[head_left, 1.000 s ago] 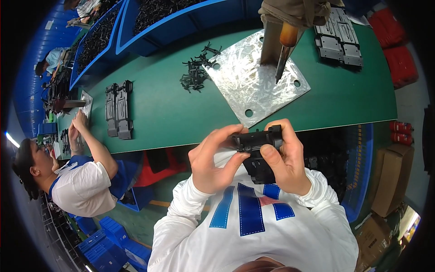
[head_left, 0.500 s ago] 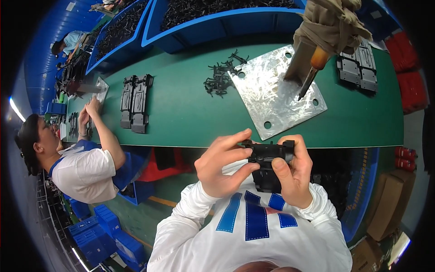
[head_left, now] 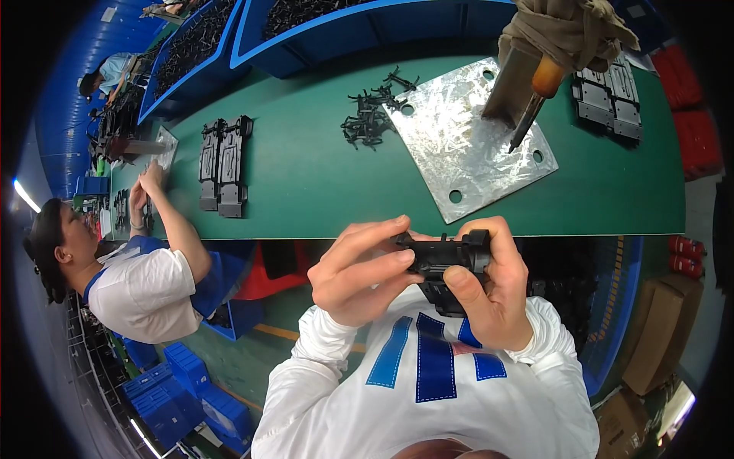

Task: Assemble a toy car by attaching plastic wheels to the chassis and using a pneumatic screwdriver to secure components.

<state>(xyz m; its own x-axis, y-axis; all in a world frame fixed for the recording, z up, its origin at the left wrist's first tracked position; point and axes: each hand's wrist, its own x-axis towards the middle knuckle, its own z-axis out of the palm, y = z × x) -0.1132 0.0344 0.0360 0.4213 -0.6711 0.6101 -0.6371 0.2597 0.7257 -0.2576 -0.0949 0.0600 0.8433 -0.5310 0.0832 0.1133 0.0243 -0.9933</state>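
Observation:
In front of my chest, just off the table's near edge, I hold a black moulded plastic chassis part (head_left: pixel 437 262). My right hand (head_left: pixel 497 294) grips its right end, thumb on top and fingers curled behind. At its left end the fingertips of my left hand (head_left: pixel 358 268) press on the part; whether they pinch a small piece there I cannot make out. Beyond my hands lies a shiny metal plate (head_left: pixel 451 164) with holes in its corners. Over it points a tool with an orange handle (head_left: pixel 546 76) and a metal tip, beside cloth wrapping (head_left: pixel 562 34).
A pile of small black parts (head_left: pixel 371 118) lies left of the plate on the green table (head_left: pixel 306 183). Long black chassis pieces (head_left: pixel 222 172) rest farther left, others (head_left: pixel 608 103) at right. Blue bins (head_left: pixel 336 42) line the back. A co-worker (head_left: pixel 141 287) sits at left.
My left hand has shifted slightly left, and the chassis part has tilted a little in my grip. The whole view has moved slightly.

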